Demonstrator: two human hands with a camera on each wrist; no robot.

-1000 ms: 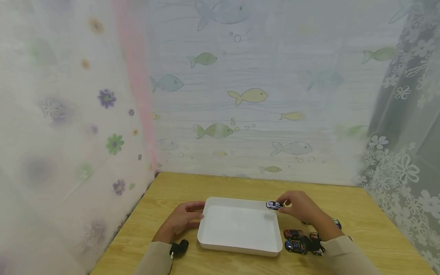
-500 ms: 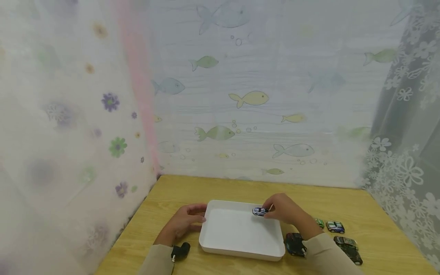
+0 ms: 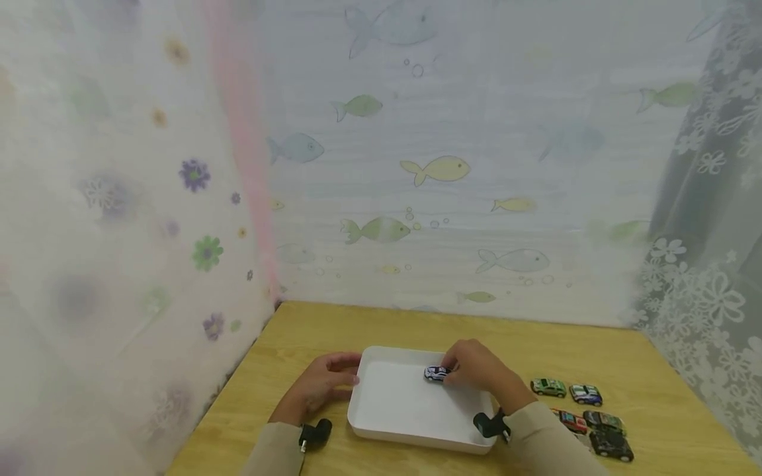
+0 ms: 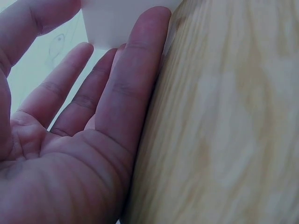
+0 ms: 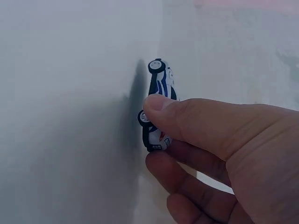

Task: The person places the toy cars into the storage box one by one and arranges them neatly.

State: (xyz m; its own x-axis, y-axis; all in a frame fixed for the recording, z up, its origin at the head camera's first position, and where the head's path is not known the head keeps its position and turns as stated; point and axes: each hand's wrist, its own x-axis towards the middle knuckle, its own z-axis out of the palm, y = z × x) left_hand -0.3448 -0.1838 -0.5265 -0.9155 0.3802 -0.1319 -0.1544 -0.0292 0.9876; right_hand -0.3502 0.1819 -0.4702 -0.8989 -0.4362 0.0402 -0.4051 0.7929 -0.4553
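A white tray (image 3: 417, 433) stands on the wooden table. My left hand (image 3: 321, 383) rests at its left side, the fingers fairly straight and fingertips right at the wall. In the left wrist view the fingers (image 4: 126, 88) reach up to a corner of the tray (image 4: 117, 23), close along the tabletop. My right hand (image 3: 479, 370) pinches a white toy car (image 3: 436, 374) with blue and black markings, low over the right half of the tray. Seen from the right wrist, the thumb (image 5: 163, 109) lies across the toy car's side (image 5: 161, 86), its wheels facing the tray floor.
On the table to the right are a green toy car (image 3: 548, 387), a white and blue one (image 3: 586, 395), a red one (image 3: 571, 421) and a black one (image 3: 611, 446), close together. My right sleeve (image 3: 550, 439) partly covers this group. Patterned curtains (image 3: 417, 231) hang behind.
My right hand has carried the white toy car leftward from the tray's right rim and lower, in over the tray. More of the cars on the right now show. My left hand stays put.
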